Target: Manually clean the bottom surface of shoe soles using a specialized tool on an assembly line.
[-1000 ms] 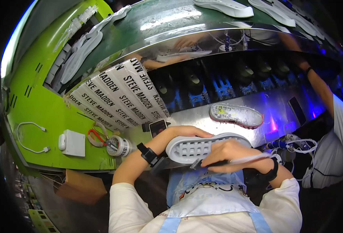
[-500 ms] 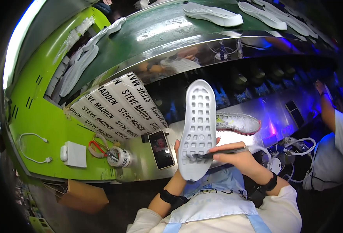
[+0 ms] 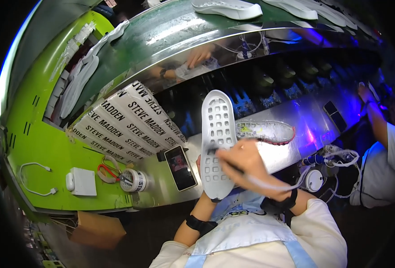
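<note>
A white shoe sole [image 3: 218, 129] with a grid of square hollows stands upright in front of me, toe end away. My left hand [image 3: 198, 163] grips it from behind and is mostly hidden; only a bit at its left edge shows. My right hand [image 3: 251, 163], smeared by motion, is closed round a black brush [image 3: 231, 167] with a pale tube trailing from its back end. The dark tip lies over the middle of the sole. Just beyond, a second sole [image 3: 269, 130] with a red edge and yellow-green marks lies on the metal bench [image 3: 291, 154].
Left stand a printed box [image 3: 126, 123], a phone [image 3: 181, 169], a tub with tools [image 3: 137, 181] and a white case [image 3: 82, 181]. More soles [image 3: 229, 9] lie on the green belt [image 3: 161, 38]. Tubes surround a white lidded pot [image 3: 314, 180]; another person's arm [image 3: 374, 116] is at right.
My right hand and brush have moved up the sole, from near the heel to its middle. The whole view has shifted a little, so the bench sits slightly farther left.
</note>
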